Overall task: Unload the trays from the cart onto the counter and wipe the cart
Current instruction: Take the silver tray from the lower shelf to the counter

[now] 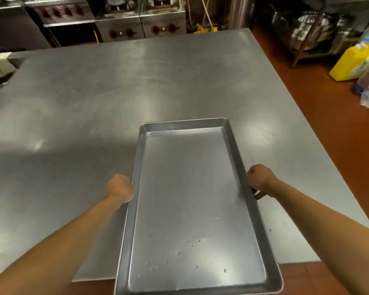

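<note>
While hands grip tray (197, 201), steel counter (115, 99), red-brown floor (320, 107)

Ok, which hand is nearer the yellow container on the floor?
Right. The right hand grips the tray edge facing the yellow container; the left hand grips the opposite edge, farther away.

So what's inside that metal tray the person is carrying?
Only scattered water droplets lie on the tray floor, mostly toward its near end. The left hand and right hand grip its long edges. The counter beneath it is covered there.
</note>
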